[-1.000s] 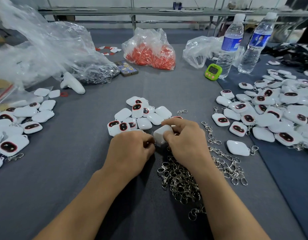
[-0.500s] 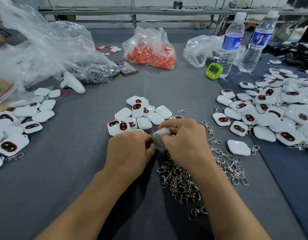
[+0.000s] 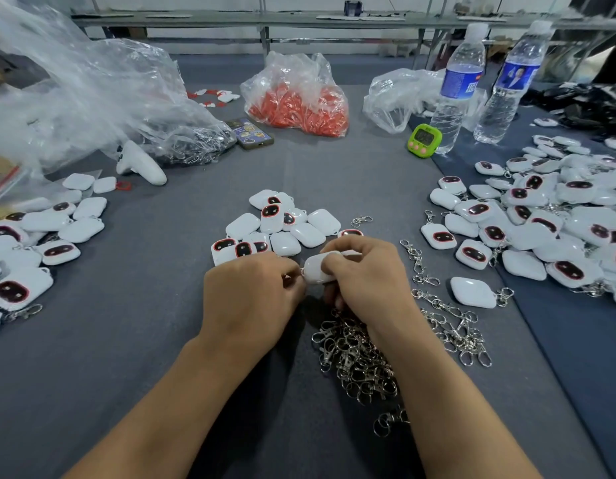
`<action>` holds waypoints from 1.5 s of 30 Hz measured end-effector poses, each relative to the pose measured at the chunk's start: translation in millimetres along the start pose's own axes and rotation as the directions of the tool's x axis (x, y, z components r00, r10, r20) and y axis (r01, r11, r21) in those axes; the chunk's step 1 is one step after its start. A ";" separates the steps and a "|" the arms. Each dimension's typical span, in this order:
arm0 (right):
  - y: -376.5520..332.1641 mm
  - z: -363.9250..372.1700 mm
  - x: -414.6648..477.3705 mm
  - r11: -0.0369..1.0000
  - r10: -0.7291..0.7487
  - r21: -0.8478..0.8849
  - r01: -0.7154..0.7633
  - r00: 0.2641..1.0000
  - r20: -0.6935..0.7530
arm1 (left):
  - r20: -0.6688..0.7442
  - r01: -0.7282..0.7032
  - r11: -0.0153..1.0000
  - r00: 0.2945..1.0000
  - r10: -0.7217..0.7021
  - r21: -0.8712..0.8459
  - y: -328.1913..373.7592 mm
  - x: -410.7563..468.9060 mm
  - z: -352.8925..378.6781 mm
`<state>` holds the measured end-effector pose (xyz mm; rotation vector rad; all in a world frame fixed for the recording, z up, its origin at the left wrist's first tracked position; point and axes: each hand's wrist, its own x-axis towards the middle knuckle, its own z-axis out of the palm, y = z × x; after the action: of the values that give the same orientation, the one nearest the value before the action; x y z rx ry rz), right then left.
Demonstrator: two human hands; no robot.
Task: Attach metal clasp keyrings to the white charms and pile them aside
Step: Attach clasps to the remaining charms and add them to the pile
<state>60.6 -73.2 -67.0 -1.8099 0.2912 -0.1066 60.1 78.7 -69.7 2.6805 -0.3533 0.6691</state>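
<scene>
My right hand grips a white charm at the table's middle, thumb on top. My left hand has its fingers curled at the charm's left end, where a bit of metal clasp keyring shows; most of it is hidden. A loose heap of metal clasp keyrings lies under and in front of my right wrist, with more keyrings strung out to the right. A small group of white charms lies just beyond my hands.
A big pile of charms with keyrings fills the right side, another pile the left. Further back lie clear plastic bags, a bag of red parts, a phone, a green timer and two water bottles.
The charm has turned in my right hand from a squarer face to a rounded side. Both hands stayed in the same spot, fingers working at the charm's left end.
</scene>
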 end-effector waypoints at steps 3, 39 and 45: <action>-0.7 -2.9 2.3 0.988 0.033 0.147 -0.037 0.999 0.029 | -0.008 0.082 0.977 0.996 -0.085 -0.199 -0.9 -0.9 -1.0; -8.0 -18.2 3.0 0.856 0.086 0.478 -0.197 0.966 0.245 | 0.251 0.265 0.592 0.962 -0.107 -0.761 -6.4 7.2 0.8; -9.6 -16.9 1.2 0.825 0.103 0.523 -0.214 0.967 0.233 | 0.317 0.353 0.478 0.935 -0.157 -0.804 -4.2 9.3 4.3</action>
<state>59.3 -87.2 -53.5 -1.2070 0.2402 0.1020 71.2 79.4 -69.8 1.7462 -0.2245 0.0450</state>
